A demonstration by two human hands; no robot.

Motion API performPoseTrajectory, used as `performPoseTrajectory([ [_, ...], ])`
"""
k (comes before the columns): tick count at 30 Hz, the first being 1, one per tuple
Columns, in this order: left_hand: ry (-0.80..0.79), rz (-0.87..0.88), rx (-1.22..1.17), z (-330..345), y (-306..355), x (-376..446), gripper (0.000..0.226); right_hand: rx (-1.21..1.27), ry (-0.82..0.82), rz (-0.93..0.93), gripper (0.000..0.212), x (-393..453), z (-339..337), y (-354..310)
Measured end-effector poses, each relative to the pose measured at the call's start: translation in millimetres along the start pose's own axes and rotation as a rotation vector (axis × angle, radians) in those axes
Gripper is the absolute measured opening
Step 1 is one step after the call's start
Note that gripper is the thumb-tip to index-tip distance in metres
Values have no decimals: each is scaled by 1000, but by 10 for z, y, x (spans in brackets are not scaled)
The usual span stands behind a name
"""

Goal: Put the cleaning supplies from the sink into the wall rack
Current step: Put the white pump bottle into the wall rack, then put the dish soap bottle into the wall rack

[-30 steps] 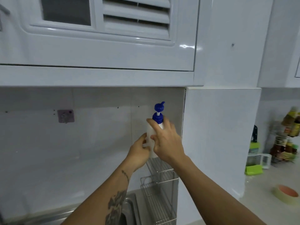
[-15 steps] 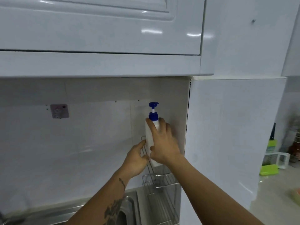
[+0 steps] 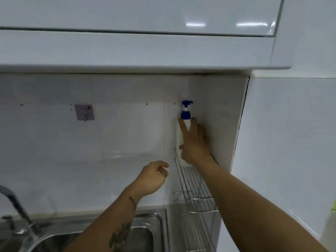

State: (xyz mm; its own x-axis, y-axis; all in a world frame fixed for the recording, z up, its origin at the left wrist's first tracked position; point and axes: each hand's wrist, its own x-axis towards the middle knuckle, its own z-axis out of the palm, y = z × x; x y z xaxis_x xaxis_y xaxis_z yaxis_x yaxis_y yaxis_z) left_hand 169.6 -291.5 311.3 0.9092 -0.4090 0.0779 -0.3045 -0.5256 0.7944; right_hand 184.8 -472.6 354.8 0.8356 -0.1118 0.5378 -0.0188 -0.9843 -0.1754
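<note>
Left hand released bottle — right hand grips; rack below.

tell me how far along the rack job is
Nothing looks finished yet. In hand: the right hand grips the pump bottle upright at the wire rack's top shelf; the left hand hangs free beside it. The lower shelves look bare, and the sink is mostly hidden by the arms.

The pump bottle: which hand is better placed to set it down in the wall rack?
Right. The right hand already holds the pump bottle just above the wall rack; the left hand hangs free beside the rack, touching nothing.
</note>
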Motion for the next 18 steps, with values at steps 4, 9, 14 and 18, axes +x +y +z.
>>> performPoseTrajectory([
  [4, 24, -29, -1, -92, -117, -92, 30, 27, -35, 7, 114, 27, -39, -3],
  [9, -10, -33, -16, -174, -160, -315, 29, 68, -23, 6, 108, -102, -231, 1],
  [14, -26, -27, -71, -315, -264, -723, 27, 245, 110, -46, 82, -513, -399, -347],
  [18, -31, -100, -151, -429, -560, -1134, 26, 331, 22, -138, 68, -1004, -225, -797],
])
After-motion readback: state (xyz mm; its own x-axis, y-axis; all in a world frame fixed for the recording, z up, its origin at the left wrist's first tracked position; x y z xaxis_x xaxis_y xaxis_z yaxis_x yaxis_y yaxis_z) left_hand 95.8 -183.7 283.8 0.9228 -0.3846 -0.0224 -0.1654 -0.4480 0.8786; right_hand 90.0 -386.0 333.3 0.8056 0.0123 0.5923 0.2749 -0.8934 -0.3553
